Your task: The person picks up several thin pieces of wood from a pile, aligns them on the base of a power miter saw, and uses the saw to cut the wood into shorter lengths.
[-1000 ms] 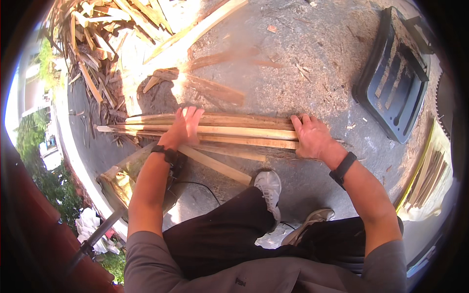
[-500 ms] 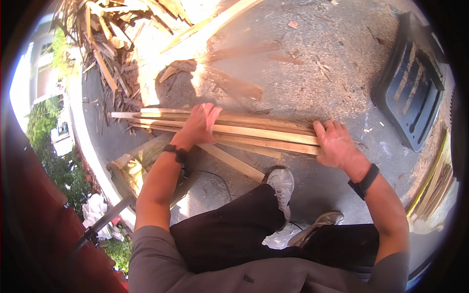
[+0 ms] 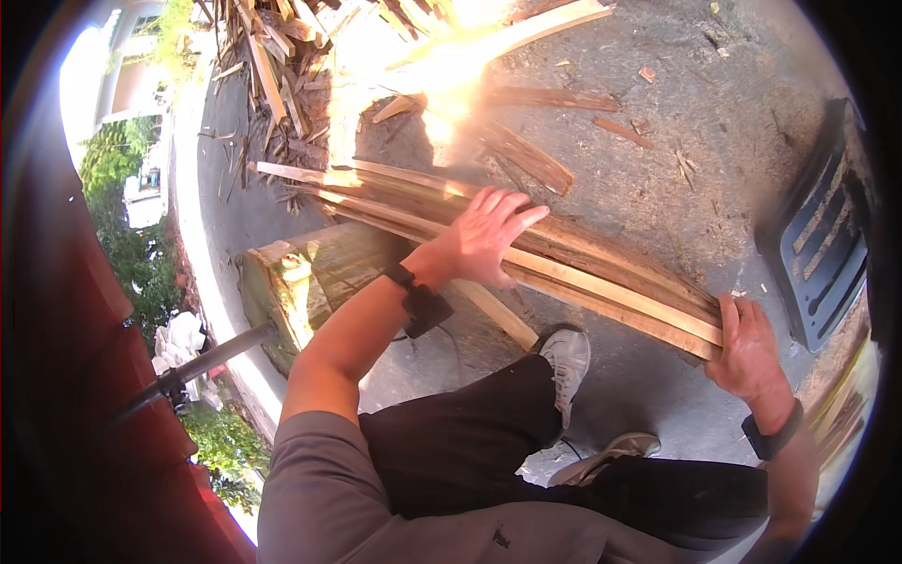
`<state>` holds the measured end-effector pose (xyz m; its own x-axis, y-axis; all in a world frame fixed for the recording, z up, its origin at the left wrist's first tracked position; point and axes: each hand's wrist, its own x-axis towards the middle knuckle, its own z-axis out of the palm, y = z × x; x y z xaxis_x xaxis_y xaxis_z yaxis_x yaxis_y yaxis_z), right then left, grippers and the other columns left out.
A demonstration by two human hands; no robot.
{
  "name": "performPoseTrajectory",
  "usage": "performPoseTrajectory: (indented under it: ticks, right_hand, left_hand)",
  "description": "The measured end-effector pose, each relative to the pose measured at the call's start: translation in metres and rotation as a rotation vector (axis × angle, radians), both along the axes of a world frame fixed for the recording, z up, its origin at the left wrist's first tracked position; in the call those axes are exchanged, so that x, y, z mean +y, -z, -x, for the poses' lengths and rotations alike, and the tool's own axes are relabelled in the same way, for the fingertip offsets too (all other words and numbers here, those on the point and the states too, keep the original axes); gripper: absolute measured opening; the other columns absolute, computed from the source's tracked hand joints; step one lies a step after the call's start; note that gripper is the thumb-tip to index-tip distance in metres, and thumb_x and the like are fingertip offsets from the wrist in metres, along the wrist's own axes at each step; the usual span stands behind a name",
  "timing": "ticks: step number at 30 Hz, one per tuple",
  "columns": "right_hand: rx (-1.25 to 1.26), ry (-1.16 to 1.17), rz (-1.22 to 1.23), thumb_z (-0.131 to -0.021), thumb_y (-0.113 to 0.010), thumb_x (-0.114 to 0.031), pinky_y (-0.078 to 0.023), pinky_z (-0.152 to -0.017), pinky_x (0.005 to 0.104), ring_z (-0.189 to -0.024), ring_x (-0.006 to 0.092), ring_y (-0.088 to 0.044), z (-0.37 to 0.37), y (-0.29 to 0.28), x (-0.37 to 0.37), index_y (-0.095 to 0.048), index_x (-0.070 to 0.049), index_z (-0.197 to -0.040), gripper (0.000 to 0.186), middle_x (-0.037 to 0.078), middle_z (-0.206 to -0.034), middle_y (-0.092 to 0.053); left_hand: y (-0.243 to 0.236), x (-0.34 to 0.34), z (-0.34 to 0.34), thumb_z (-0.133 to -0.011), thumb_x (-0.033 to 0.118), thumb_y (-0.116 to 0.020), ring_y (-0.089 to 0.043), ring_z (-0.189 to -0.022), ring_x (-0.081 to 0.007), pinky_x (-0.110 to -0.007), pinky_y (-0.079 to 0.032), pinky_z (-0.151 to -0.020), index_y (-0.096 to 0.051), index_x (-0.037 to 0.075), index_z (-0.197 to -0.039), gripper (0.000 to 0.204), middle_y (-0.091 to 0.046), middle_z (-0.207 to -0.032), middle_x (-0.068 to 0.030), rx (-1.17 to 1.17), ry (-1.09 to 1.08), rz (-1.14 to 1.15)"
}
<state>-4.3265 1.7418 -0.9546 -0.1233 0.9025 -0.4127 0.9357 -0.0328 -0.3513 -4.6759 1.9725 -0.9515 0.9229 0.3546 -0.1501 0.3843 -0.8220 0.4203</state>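
Observation:
A bundle of long, narrow wooden strips (image 3: 620,287) slants from upper left to lower right in front of me, some pale and some with brown bark. My left hand (image 3: 481,237) lies across its middle, fingers over the top and thumb at the near side. My right hand (image 3: 747,352) is closed round the strips' right ends, its fingertips over the top face. Beneath the bundle, a single pale strip (image 3: 503,318) points toward my left shoe. A thick cut log (image 3: 329,268) lies left of it, partly behind my left forearm.
Split wood is heaped in a pile (image 3: 272,70) at the far left, in bright sun. Loose pieces (image 3: 531,155) and sawdust litter the concrete beyond the bundle. A dark slotted plastic panel (image 3: 822,244) stands at the right. A metal pole (image 3: 216,362) juts in from the left.
The bundle has shifted right, and its right end has swung nearer to me. Both hands have moved right, the right one also toward me. My view has shifted too.

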Motion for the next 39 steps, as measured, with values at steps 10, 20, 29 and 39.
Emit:
performPoseTrajectory:
  ticks: [10,20,29,39]
  right_hand:
    - [-0.057,0.088,0.032,-0.049,-0.072,-0.012,-0.045,-0.089,0.0438,-0.097,0.0379,-0.052,-0.041,-0.016,-0.055,-0.044,0.001,-0.123,0.08,0.02,-0.106,-0.052]
    - [-0.06,0.062,-0.09,-0.05,-0.071,-0.012,-0.045,-0.087,0.0427,-0.094,0.0347,-0.053,-0.045,-0.014,-0.053,-0.044,-0.001,-0.121,0.077,0.017,-0.101,-0.053]
    - [-0.085,0.016,-0.147,-0.051,-0.07,-0.011,-0.045,-0.081,0.0426,-0.089,0.0331,-0.053,-0.035,-0.021,-0.069,-0.045,0.002,-0.12,0.075,0.017,-0.101,-0.053]
    - [-0.111,0.031,-0.124,-0.053,-0.071,-0.014,-0.046,-0.082,0.042,-0.09,0.0325,-0.053,-0.034,-0.026,-0.068,-0.045,0.001,-0.121,0.075,0.016,-0.101,-0.053]
  left_hand:
    - [-0.003,-0.01,-0.018,-0.045,0.031,-0.084,-0.036,-0.127,-0.0357,-0.055,-0.024,-0.106,-0.035,0.011,-0.139,0.108,-0.038,-0.137,-0.0176,0.133,0.089,0.012]
    - [0.024,-0.001,-0.018,-0.047,0.023,-0.075,-0.047,-0.106,-0.0361,-0.046,-0.035,-0.094,-0.044,0.01,-0.132,0.091,-0.048,-0.116,-0.0183,0.051,0.044,0.01]
    - [0.023,0.003,-0.02,-0.051,0.032,-0.081,-0.044,-0.113,-0.0377,-0.045,-0.034,-0.098,-0.042,0.006,-0.134,0.096,-0.046,-0.124,-0.0205,0.107,0.068,0.2]
    - [0.042,0.029,-0.084,-0.073,0.057,-0.065,-0.054,-0.111,-0.0337,-0.037,-0.041,-0.093,-0.058,-0.007,-0.115,0.077,-0.059,-0.115,-0.0233,0.587,-0.062,0.841]
